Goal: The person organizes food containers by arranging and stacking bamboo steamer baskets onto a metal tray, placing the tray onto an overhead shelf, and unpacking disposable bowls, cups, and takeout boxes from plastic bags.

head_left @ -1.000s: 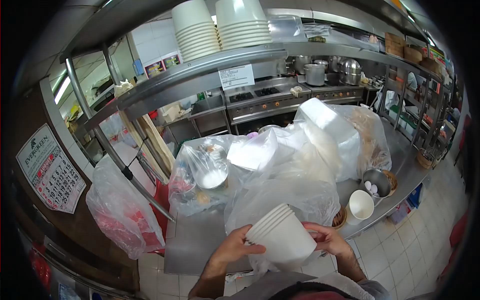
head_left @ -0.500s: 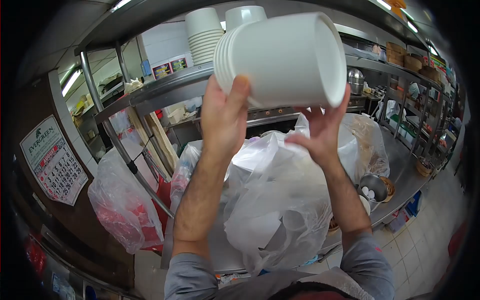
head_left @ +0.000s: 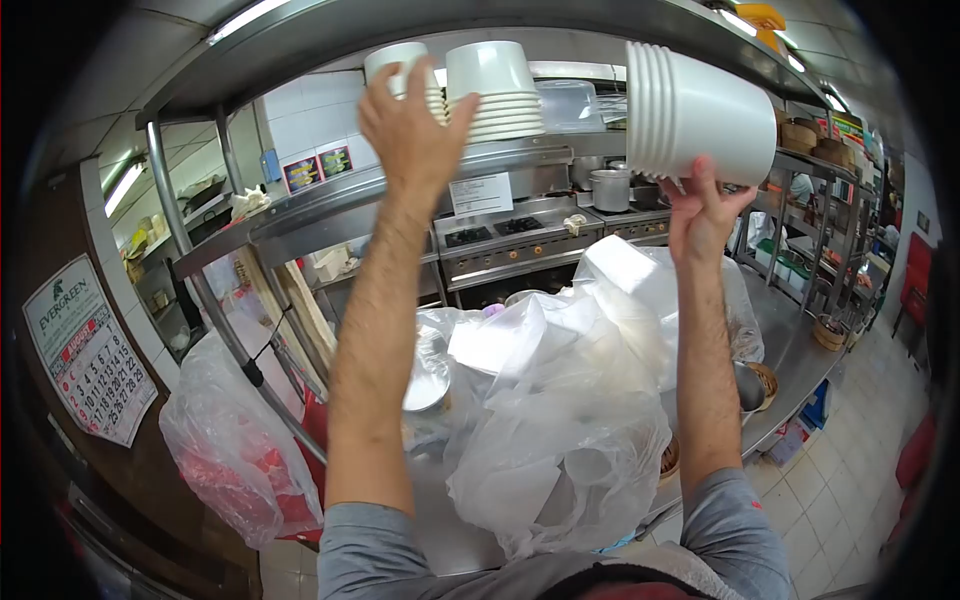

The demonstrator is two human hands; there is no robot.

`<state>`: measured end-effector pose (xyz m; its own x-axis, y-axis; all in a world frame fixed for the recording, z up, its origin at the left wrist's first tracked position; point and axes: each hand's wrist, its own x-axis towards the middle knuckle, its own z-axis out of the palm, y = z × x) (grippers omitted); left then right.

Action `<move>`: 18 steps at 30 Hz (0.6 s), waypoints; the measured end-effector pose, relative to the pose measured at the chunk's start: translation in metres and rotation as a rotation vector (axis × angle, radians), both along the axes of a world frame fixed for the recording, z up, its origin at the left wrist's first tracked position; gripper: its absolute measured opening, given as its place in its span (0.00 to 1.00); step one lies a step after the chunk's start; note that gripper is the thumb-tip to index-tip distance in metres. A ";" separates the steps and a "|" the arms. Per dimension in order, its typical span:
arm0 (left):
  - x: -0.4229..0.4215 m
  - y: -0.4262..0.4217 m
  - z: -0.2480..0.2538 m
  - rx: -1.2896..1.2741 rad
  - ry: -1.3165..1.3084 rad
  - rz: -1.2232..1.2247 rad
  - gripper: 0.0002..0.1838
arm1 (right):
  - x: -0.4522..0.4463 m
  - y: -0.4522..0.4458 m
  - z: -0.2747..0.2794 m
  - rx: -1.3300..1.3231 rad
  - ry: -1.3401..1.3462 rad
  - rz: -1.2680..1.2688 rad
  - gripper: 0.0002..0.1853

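Note:
A nested stack of white paper tubs (head_left: pixel 715 120) lies tilted on its side in the air, held up by my right hand (head_left: pixel 702 212) with the fingers underneath. My left hand (head_left: pixel 412 135) is raised to the shelf with its fingers spread, overlapping the left stack of white tubs (head_left: pixel 390 58) in view. Whether the fingertips touch that stack, I cannot tell. Just to its right, another stack of upturned white tubs (head_left: pixel 492 88) stands on the metal shelf (head_left: pixel 345 190). Below my arms, a large clear plastic bag (head_left: pixel 570 430) with white items inside lies on the steel counter (head_left: pixel 455 535).
Behind the counter stands a stove (head_left: pixel 530 235) with metal pots (head_left: pixel 610 190). A clear plastic container (head_left: pixel 568 105) sits on the shelf. At the left hang a calendar (head_left: pixel 92 350) and a plastic bag with red contents (head_left: pixel 235 440). A shelf post (head_left: pixel 235 350) rises nearby.
The tub stack has moved right, from both hands into my right hand alone. My left hand has let go of it and moved up to the shelf stacks. The camera view has shifted slightly.

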<state>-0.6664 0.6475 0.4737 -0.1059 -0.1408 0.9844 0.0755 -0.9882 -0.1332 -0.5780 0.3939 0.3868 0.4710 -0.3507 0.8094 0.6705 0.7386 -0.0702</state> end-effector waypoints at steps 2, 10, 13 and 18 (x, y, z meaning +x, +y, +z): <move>0.015 0.024 0.014 -0.048 0.007 0.111 0.44 | 0.006 -0.016 0.008 -0.053 0.054 0.057 0.41; 0.031 0.081 0.022 -0.451 0.347 -0.166 0.57 | 0.028 -0.025 -0.004 -0.167 0.122 0.078 0.41; 0.031 0.074 0.015 -0.305 0.185 0.082 0.48 | 0.029 -0.025 -0.008 -0.168 0.150 0.086 0.41; 0.057 -0.001 0.021 0.135 0.285 -0.202 0.28 | 0.034 -0.036 -0.011 -0.180 0.144 0.052 0.38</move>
